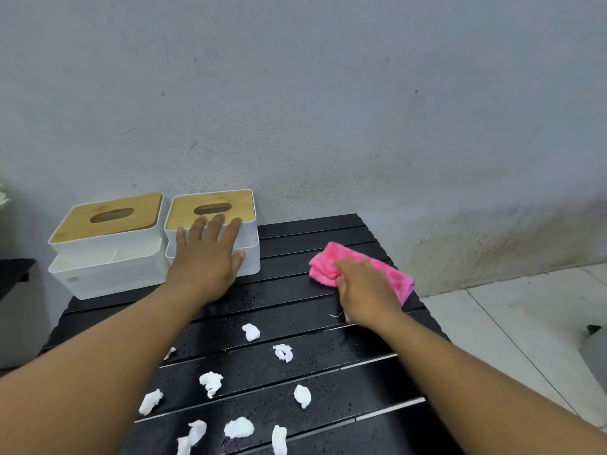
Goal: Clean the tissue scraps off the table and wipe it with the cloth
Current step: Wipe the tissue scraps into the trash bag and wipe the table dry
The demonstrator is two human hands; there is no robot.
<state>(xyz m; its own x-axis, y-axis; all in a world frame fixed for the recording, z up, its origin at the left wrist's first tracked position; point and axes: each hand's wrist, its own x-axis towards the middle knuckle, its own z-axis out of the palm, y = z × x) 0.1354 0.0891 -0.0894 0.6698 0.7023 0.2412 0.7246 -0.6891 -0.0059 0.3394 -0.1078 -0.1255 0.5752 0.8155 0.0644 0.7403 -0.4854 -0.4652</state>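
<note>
The task is judged barely begun: some ten scraps (211, 383) are left scattered across the near half of the wet bench (328, 231), and droplets are seen on most slats. The cloth (381, 267) is bunched at the bench's far right and is clutched by the right grip (364, 290). The left grip (207, 257) is laid flat, fingers straight, against a box (184, 208), nothing being held.

The right hand (364, 290) grips a pink cloth (361, 266) on the black tabletop (328, 234); the left hand (210, 257) rests flat against a tissue box (213, 231), with tissue scraps (210, 382) nearer.
</note>
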